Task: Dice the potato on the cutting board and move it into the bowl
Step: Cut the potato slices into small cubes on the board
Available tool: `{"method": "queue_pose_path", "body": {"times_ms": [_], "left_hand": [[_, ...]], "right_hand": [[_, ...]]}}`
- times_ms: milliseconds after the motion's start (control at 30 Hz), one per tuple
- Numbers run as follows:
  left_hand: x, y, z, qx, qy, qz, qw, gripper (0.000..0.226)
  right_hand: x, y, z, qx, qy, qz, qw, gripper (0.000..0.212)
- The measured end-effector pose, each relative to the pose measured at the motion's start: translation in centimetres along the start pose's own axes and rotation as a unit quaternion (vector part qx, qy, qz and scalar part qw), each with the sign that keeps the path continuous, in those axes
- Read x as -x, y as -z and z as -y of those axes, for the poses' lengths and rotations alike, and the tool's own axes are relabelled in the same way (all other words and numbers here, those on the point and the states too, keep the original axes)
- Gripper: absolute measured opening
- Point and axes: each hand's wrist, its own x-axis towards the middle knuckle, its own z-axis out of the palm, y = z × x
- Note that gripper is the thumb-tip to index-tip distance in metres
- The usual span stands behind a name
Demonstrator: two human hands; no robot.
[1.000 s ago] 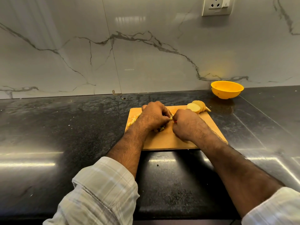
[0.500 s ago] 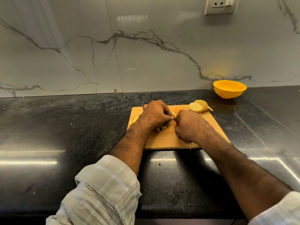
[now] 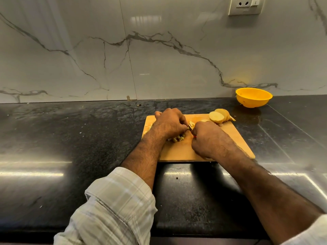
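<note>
At frame centre, potato pieces (image 3: 178, 138) on the cutting board (image 3: 178, 151) are pinned under the left hand (image 3: 170, 123); a knife (image 3: 190, 128) is gripped by the right hand (image 3: 206, 137). Fingertips are best kept tucked, cuts evenly spaced.

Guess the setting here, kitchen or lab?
Most likely a home kitchen: dark polished stone counter, marble-look wall tiles with a wall socket, and a wooden cutting board with sliced potato.

Potato slices (image 3: 219, 116) crowd the cutting board's (image 3: 235, 137) far right corner toward the bowl (image 3: 254, 97); bare countertop (image 3: 70, 138) lies open left of the board
</note>
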Motion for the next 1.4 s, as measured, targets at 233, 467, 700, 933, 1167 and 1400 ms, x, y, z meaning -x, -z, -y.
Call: {"method": "queue_pose_path", "body": {"times_ms": [233,467,700,933,1167,1400], "left_hand": [[0.4,0.6,0.8,0.056,-0.051,-0.107,0.991,0.009],[-0.2,0.7,2.4,0.082,-0.024,-0.179,0.980,0.017],[-0.1,0.8,2.5,0.054,-0.016,-0.194,0.979,0.014],[-0.2,0.4,2.5,0.041,-0.010,-0.183,0.982,0.016],[0.2,0.1,0.9,0.025,-0.052,-0.162,0.985,0.017],[-0.7,-1.6,-4.0,-0.060,-0.071,0.008,0.996,0.041]], "right_hand": [[-0.4,0.3,-2.6,-0.051,-0.009,-0.057,0.997,0.040],[-0.7,-0.3,-2.3,-0.073,0.010,-0.025,0.997,0.042],[-0.5,-0.6,-1.3,-0.068,0.069,-0.030,0.995,0.041],[-0.3,0.6,-2.9,-0.073,0.040,-0.072,0.994,0.041],[-0.7,1.7,-5.9,-0.098,-0.015,-0.153,0.983,0.038],[-0.8,2.6,-7.1,-0.087,-0.068,-0.142,0.984,0.039]]}}
